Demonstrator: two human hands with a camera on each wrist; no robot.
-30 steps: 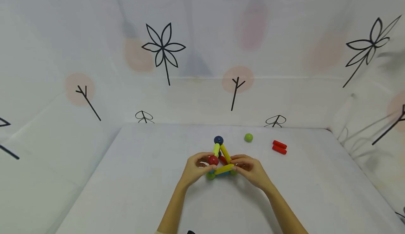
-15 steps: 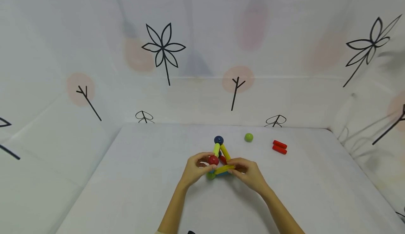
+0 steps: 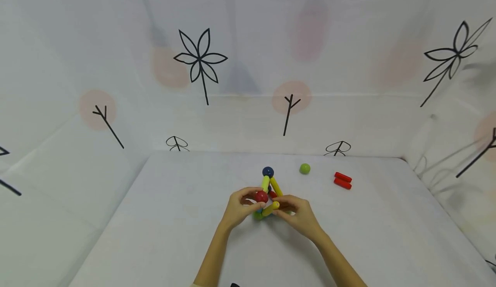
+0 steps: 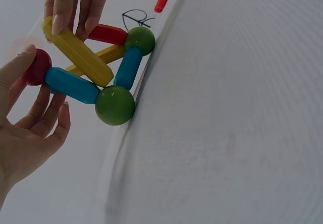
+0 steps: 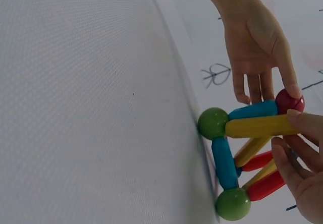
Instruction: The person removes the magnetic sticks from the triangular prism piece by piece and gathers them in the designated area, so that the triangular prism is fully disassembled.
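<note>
A frame of coloured rods and balls stands on the table. My left hand (image 3: 241, 208) holds its red ball (image 3: 261, 197) between thumb and fingers. From that ball a blue rod (image 4: 73, 85) runs to a green ball (image 4: 115, 105). My right hand (image 3: 299, 214) pinches the upper end of a thick yellow rod (image 4: 83, 57), whose lower end meets this green ball. A second blue rod (image 5: 224, 161) links it to another green ball (image 5: 233, 204). At the back, a dark blue ball (image 3: 268, 172) tops two rods. The right fingers partly hide the frame in the head view.
On the white-covered table (image 3: 174, 218), a loose green ball (image 3: 305, 169) lies behind and right of the frame. Two red rods (image 3: 342, 180) lie side by side farther right. A patterned white sheet (image 3: 248, 119) rises at the back and sides.
My right hand has moved left, swinging the pinched end of the yellow rod left. The left hand has stayed on the red ball, and the loose pieces have not moved.
</note>
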